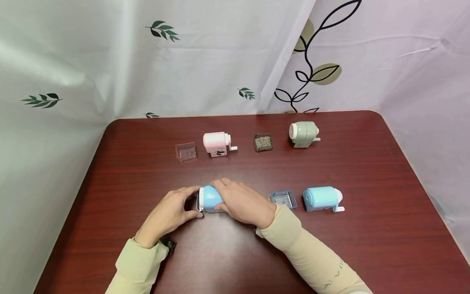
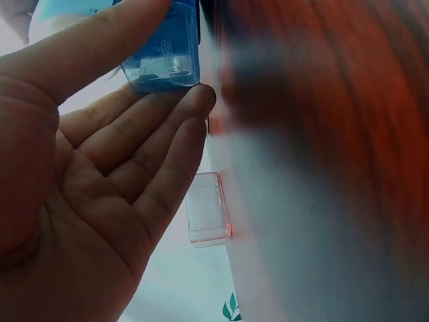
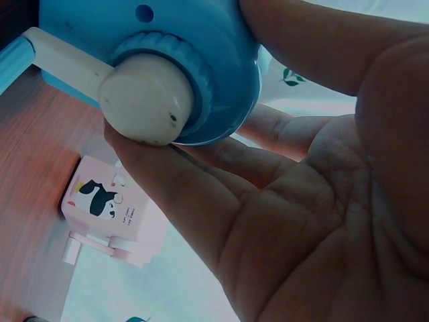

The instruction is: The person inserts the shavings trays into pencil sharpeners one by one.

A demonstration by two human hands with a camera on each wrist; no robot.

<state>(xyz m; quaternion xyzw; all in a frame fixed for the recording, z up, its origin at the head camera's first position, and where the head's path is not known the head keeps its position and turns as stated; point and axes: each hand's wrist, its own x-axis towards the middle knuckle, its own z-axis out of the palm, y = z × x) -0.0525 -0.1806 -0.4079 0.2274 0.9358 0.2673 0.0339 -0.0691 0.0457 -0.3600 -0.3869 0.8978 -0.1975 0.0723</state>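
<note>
Near the middle of the table, my right hand grips the body of a blue pencil sharpener from its crank side. In the right wrist view its white crank hub shows, with the thumb on one side of the body and the fingers on the other. At the opposite, white-rimmed end, my left hand holds the sharpener between thumb and fingers. The left wrist view shows those fingertips touching a see-through blue shavings drawer, seated in the sharpener. The palm covers much of the body from above.
Behind stand a pink pencil sharpener with a clear pink drawer to its left, and a green sharpener with a drawer of shavings beside it. At right are another blue sharpener and its drawer.
</note>
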